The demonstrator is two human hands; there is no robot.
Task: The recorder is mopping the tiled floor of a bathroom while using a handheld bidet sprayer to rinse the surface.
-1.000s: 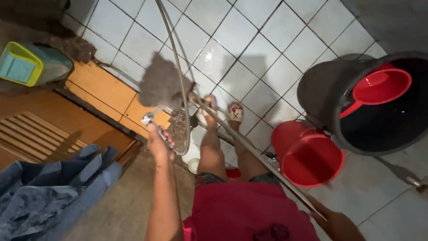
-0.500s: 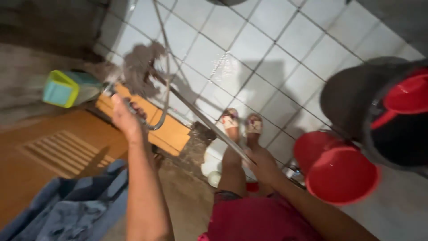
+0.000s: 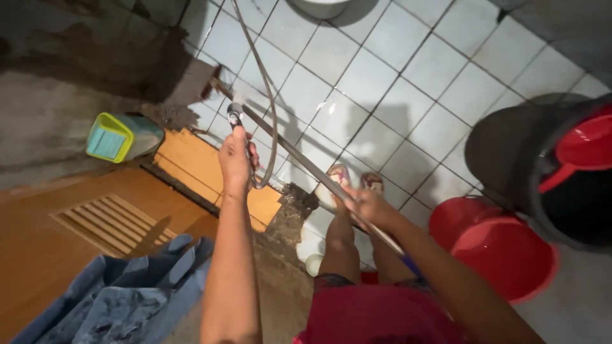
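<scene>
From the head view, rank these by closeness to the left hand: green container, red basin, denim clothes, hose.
1. Hose: in the left hand, looping just to its right.
2. Green container: to its left, against the wall.
3. Denim clothes: below left, by the door.
4. Red basin: far right, on the tiled floor.

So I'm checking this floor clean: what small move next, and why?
Probably aim the sprayer in the left hand down at the broom head, which the right hand steers by its long handle; the tiled floor there borders a grimy wall.
</scene>
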